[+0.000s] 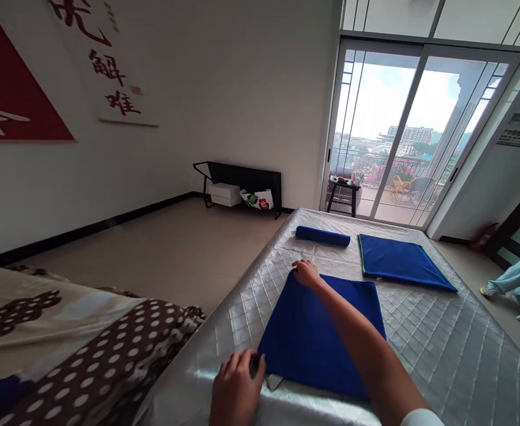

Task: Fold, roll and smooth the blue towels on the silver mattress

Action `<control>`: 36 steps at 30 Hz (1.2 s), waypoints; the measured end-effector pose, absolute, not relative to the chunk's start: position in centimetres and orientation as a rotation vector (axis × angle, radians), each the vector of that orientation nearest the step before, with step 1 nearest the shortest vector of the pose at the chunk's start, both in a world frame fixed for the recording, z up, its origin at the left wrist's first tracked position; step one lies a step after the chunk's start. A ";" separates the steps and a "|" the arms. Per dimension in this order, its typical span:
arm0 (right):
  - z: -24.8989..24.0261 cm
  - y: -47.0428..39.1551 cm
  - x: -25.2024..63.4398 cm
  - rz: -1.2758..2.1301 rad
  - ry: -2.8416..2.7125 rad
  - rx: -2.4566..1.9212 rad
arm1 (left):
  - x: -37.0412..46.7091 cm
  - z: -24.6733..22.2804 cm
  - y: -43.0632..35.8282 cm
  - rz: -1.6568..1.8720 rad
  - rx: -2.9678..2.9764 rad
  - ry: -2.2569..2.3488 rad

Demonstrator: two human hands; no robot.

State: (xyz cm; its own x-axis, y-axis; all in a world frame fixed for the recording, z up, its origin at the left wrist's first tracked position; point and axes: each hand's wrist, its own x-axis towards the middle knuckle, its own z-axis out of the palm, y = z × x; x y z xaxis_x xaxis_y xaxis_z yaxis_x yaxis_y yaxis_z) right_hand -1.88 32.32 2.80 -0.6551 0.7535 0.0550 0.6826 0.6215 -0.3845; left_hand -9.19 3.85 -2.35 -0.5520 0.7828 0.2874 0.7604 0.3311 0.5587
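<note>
A: Location and grip of your blue cloth [313,331]?

B: Flat on the silver quilted cover [432,343], near side. Your right hand [306,273] is at its far left corner; your left hand [237,381], fingers curled, at its near left corner. Whether either pinches fabric: cannot tell.

A: Likely faults?

B: Judgement: uneven pull between your hands could skew the left edge. The cover looks slick; the cloth might slide. The pale tag [274,381] at the near edge could fold under. Your right forearm [361,334] crosses the cloth; contact might wrinkle it.

A: Farther out?

B: The blue roll [322,236], beyond your right hand, could roll if bumped.
</note>
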 end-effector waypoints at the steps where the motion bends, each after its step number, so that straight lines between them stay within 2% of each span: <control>1: 2.7 32.4 -1.9 0.489 -2.637 -1.187 | -9.0 -2.5 4.0 1.040 1.455 2.530; 9: 5.9 32.0 0.1 0.553 -2.561 -1.065 | -9.5 -2.3 4.6 1.048 1.277 2.433; 16: 12.6 29.9 9.5 0.665 -2.255 -0.767 | -9.5 0.5 4.7 1.082 1.275 2.369; 23: 17.2 27.1 18.7 0.895 -1.970 -0.787 | -8.3 8.1 5.6 1.251 1.344 2.274; 26: 18.9 26.4 21.8 0.955 -1.743 -0.768 | -6.7 11.7 5.2 1.409 1.430 2.040; 30: 20.9 24.7 25.6 0.872 -1.477 -0.722 | -3.5 14.9 3.5 1.596 1.544 1.645; 36: 22.3 21.4 30.4 0.665 -1.389 -0.749 | 2.3 19.7 2.7 1.379 1.906 1.184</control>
State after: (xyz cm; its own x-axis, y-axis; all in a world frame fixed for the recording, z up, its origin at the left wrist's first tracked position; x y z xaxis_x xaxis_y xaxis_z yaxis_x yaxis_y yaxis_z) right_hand 30.37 21.45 22.26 0.0776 0.7893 0.6091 0.0208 0.6095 -0.7925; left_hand 2.29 2.70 19.73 0.1075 0.8641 0.4916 0.3554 -0.4952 0.7928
